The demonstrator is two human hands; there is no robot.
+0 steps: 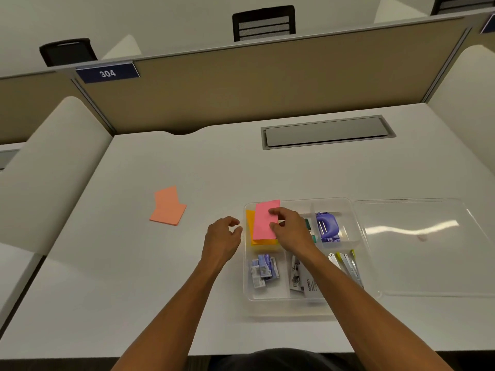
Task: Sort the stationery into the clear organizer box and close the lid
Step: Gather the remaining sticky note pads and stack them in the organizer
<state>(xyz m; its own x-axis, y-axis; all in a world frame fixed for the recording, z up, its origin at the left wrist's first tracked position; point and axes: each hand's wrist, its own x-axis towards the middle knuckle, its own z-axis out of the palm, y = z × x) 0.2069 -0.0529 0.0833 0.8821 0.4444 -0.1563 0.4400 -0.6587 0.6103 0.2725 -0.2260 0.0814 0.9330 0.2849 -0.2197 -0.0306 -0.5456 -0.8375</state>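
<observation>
My left hand (223,236), grip loose and empty, hovers beside the organizer box (247,290). My right hand (288,231) pinches the pink notes (263,220) over the orange pad (250,226). Farther left on the worktop (160,263) lie the salmon notes (168,207), long axis running away from me, nearer my left.

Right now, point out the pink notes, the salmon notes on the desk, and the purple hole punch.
pink sticky notes (263,219), head view, bare middle of the top sheet.
salmon sticky notes (168,207), head view, centre of the stack.
purple hole punch (327,226), head view, middle of its body.
</observation>
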